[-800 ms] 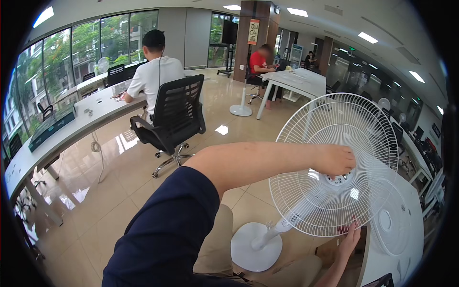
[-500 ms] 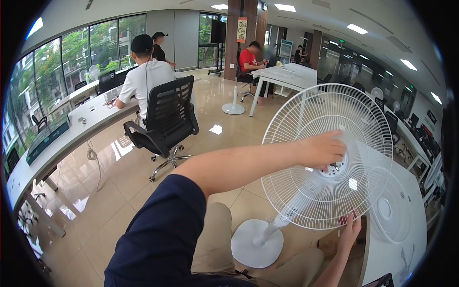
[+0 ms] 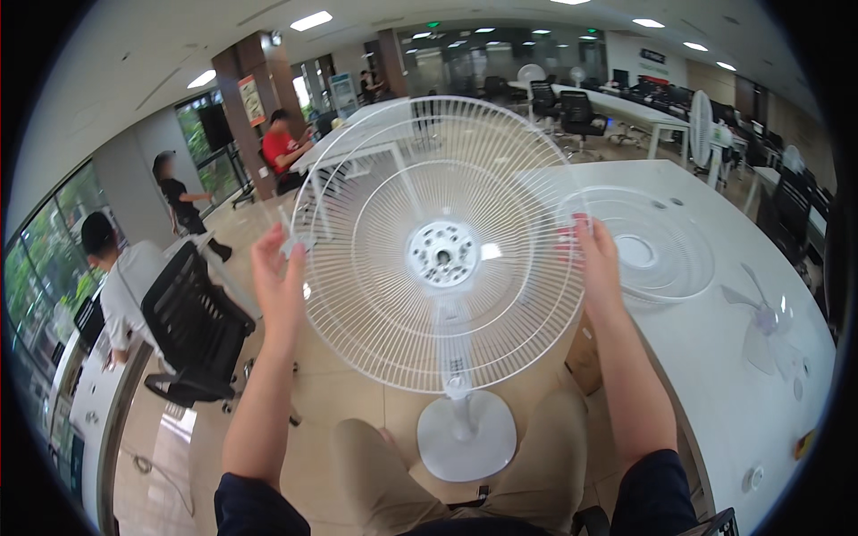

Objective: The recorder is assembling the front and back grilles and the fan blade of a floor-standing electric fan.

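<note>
A white wire fan grille [image 3: 375, 357] stands upright in front of me on a white pedestal fan. Its round hub [image 3: 442, 255], with holes and a short shaft in the middle, faces me. Below, the fan's post runs down to a rounded base [image 3: 466, 438] on the floor between my legs. At the grille's right edge, my right hand [image 3: 597, 263] grips the rim with its fingers behind the wires. My left hand [image 3: 281, 277] is beside the left edge, thumb and fingers around a small whitish plastic piece [image 3: 301, 241] whose shape is blurred.
On the white table [image 3: 679, 357] at my right lie another round grille [image 3: 693, 268] and a clear fan blade [image 3: 761, 320]. A black office chair [image 3: 192, 313] and a seated person in white [image 3: 134, 277] are at the left. Farther off, a person in red [image 3: 284, 147] sits at a table.
My left hand has moved from the hub out to the grille's left edge. My right hand has risen from the lower rim to the right side. The view has turned right.
</note>
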The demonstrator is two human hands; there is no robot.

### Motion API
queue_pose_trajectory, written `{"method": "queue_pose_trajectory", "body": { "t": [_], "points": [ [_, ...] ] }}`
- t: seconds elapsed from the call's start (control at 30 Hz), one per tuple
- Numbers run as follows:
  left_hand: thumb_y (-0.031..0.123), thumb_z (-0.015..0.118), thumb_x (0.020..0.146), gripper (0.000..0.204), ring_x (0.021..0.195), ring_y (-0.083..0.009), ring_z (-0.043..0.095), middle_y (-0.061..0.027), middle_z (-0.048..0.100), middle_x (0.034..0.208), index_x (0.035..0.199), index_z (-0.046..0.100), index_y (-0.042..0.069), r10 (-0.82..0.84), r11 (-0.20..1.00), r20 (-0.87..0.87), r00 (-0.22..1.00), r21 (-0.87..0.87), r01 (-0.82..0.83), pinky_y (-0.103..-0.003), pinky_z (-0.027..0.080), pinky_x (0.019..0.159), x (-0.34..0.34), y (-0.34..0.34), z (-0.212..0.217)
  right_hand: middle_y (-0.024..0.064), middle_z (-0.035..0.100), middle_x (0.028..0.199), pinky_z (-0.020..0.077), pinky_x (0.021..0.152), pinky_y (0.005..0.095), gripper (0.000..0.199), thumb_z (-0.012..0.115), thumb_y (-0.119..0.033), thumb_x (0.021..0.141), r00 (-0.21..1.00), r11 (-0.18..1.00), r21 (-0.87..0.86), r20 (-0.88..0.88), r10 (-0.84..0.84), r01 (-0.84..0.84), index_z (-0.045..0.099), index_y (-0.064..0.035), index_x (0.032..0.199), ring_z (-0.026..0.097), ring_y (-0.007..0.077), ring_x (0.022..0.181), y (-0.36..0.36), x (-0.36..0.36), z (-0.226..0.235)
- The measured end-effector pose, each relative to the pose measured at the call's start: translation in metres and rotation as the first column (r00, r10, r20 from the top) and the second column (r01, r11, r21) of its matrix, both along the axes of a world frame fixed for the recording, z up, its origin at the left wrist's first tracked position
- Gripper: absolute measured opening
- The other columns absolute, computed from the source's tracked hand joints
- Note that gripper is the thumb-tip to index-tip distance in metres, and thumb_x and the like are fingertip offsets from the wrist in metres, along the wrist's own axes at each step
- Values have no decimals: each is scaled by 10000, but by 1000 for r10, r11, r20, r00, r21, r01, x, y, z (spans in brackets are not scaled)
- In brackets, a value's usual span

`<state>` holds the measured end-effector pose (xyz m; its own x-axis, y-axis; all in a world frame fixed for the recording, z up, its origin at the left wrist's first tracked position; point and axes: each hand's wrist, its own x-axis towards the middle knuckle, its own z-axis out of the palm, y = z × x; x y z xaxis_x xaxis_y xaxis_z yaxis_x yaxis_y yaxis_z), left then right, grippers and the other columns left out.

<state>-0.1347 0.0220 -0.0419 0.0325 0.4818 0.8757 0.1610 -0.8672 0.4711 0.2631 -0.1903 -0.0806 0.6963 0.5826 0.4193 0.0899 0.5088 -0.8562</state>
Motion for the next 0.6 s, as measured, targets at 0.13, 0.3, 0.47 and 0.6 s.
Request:
{"method": "queue_pose_trajectory", "body": {
  "t": [0.13,0.3,0.47,0.6],
  "points": [
    [347,498,1104,438,1091,-220,700,-128,661,1313,1386,540,14,-248,836,64,967,-489,247,-326,543,892,14,-9,0,116,727,977,563,722,310,358,547,-310,1082,999,998,-53,-31,-36,34,653,19,1176,702,180,806,6,-9,7],
    [431,447,1112,496,990,-214,740,-135,724,1188,1367,579,28,-260,770,141,955,-567,293,-328,578,818,14,-3,-5,122,726,971,566,690,305,373,539,-308,1088,991,991,-26,44,-127,128,652,39,1160,709,185,793,8,-12,0],
    [394,462,1112,460,922,-211,750,-145,747,1069,1294,621,3,-181,837,129,975,-500,222,-307,586,777,18,-6,-16,125,723,971,578,689,298,334,560,-255,1081,972,977,1,97,-212,213,647,56,1168,712,181,794,7,-19,1],
    [271,555,1088,368,921,-214,747,-149,745,1046,1286,614,-32,-132,889,129,983,-424,175,-307,594,764,17,-11,-25,127,720,976,592,712,297,286,564,-178,1071,966,971,39,101,-239,237,636,60,1211,718,182,806,10,-20,-2]
  ]
}}
